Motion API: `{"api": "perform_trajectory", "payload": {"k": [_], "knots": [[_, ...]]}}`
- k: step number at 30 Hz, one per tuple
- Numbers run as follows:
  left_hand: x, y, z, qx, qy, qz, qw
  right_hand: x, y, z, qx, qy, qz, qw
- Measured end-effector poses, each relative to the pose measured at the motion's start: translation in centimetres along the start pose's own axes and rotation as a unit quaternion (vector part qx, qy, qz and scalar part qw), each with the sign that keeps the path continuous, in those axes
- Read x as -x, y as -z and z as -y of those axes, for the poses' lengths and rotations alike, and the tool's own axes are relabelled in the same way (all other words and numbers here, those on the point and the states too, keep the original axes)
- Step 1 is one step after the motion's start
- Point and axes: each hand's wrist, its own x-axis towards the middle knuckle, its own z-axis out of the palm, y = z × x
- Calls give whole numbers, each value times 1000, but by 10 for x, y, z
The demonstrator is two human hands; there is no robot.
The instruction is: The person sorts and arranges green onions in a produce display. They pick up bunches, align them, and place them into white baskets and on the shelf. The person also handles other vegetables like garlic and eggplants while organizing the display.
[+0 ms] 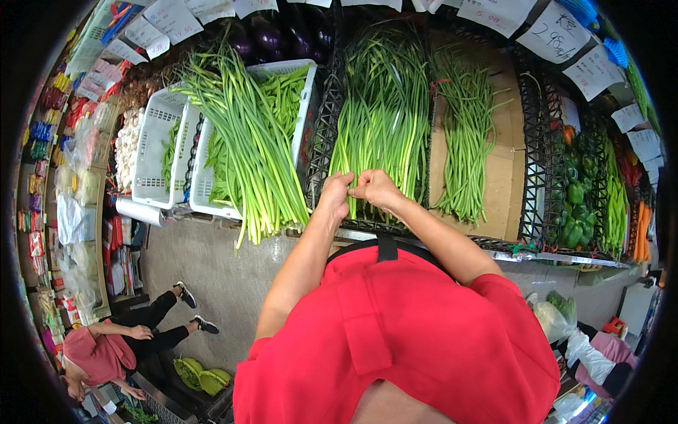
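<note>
Both of my hands meet at the near end of a bin of long green garlic chives or scallion stalks (pixel 386 122). My left hand (pixel 335 192) has its fingers closed on a thin green stalk. Close to it on the right, my right hand (pixel 375 186) pinches at the same stalk with thumb and forefinger. A pile of thicker green stalks with pale ends (pixel 249 143) lies to the left, across a white plastic basket (pixel 306 106) of leafy greens. Long green beans (pixel 469 143) lie on cardboard in the bin to the right.
Eggplants (pixel 267 33) fill a bin at the back. Garlic bulbs (pixel 128 143) and a second white basket (pixel 153 143) stand at the left. Green peppers (pixel 576 222) and carrots (pixel 642 229) are at the right. One person (pixel 100 350) is at the lower left, another (pixel 609 355) at the lower right.
</note>
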Motion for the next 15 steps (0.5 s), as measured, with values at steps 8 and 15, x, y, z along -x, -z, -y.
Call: {"api": "perform_trajectory", "payload": {"k": [8, 15], "knots": [[-25, 7, 13, -5, 2, 17, 1000, 11, 4, -1, 63, -3, -101, 993], [6, -8, -28, 27, 35, 46, 998, -16, 41, -11, -75, -71, -161, 981]]}}
